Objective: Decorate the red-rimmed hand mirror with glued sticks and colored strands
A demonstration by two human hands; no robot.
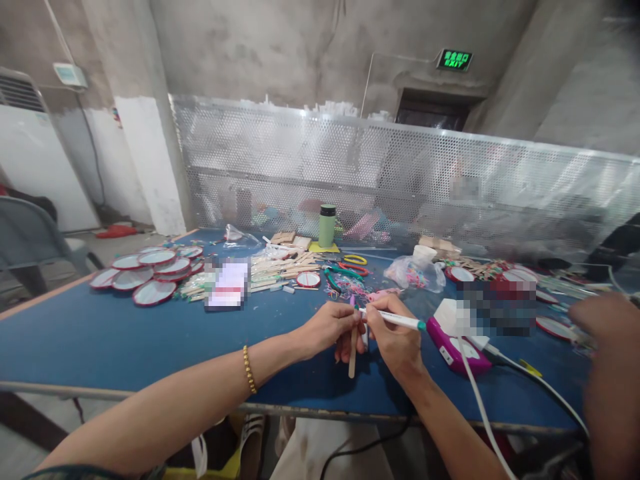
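Near the front edge of the blue table, my left hand pinches a flat wooden stick that points down toward me. My right hand holds a white marker with a green end, its other end close to the fingers of my left hand. A small greenish and purple piece shows at the stick's upper end, too small to make out. Just beyond my hands lie tangled coloured strings and green-handled pliers.
Round red-rimmed discs pile up at left, beside a phone and wooden sticks. A green bottle stands at the back. At right are a purple power strip with cables and another person's blurred hand.
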